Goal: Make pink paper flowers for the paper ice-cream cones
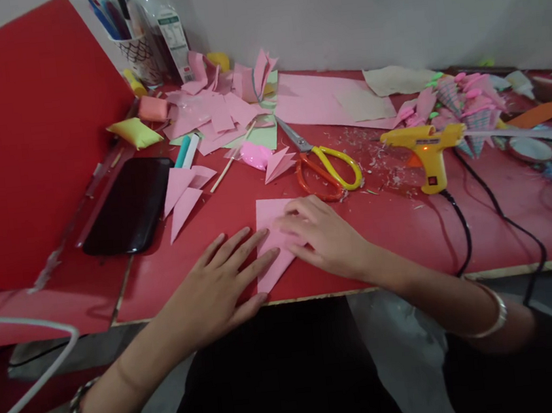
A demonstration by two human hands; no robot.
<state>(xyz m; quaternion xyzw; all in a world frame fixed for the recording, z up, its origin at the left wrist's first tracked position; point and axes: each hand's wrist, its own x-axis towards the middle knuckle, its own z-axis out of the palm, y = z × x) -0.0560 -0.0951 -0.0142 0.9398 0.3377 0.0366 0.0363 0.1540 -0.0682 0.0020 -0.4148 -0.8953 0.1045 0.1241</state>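
A pink sheet of paper (268,217) lies folded near the front edge of the red table (398,246). My left hand (220,284) lies flat with fingers spread, its fingertips pressing the paper's left side. My right hand (326,237) rests palm down on the paper's right side, fingers pressing along a fold. Neither hand grips anything. Folded pink paper triangles (183,196) lie a little behind my left hand.
Yellow and orange scissors (325,165) lie just behind the paper. A yellow glue gun (425,148) with a black cord stands at the right. A black phone (130,205) is at the left, beside a big red sheet (27,140). Pink paper scraps (221,110) crowd the back.
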